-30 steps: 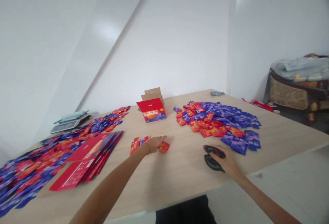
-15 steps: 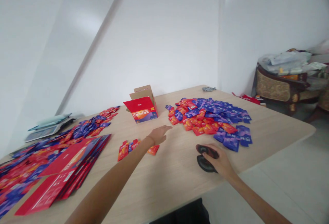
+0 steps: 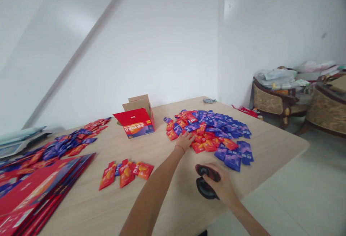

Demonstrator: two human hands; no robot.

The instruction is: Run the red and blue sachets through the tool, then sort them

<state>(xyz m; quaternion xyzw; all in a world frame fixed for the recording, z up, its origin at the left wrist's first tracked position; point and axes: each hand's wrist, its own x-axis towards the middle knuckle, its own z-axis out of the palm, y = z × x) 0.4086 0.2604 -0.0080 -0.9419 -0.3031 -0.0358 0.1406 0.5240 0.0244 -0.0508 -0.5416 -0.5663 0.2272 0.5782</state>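
My left hand (image 3: 185,141) reaches to the near-left edge of a pile of red and purple sachets (image 3: 211,124). Its fingers are spread and touch the red ones; I see nothing gripped in them. Close to the table's near right side, my right hand (image 3: 220,182) is wrapped round a black two-part object (image 3: 205,188) with rounded ends, whose kind I cannot make out. A small group of red sachets (image 3: 126,173), with a purple one partly hidden among them, lies left of my left forearm. Behind them stands a red printed carton (image 3: 139,126) with its flaps up.
Flattened red cartons (image 3: 51,189) are stacked at the left front. Beyond them spreads another heap of red and purple sachets (image 3: 65,144), beside flat packages (image 3: 18,138). A grey crumpled item (image 3: 209,100) lies at the table's far corner. Laden armchairs (image 3: 273,99) stand at the right.
My left hand has moved right and onto the sachet pile. The right hand keeps its hold on the black object. The view has turned to the right.
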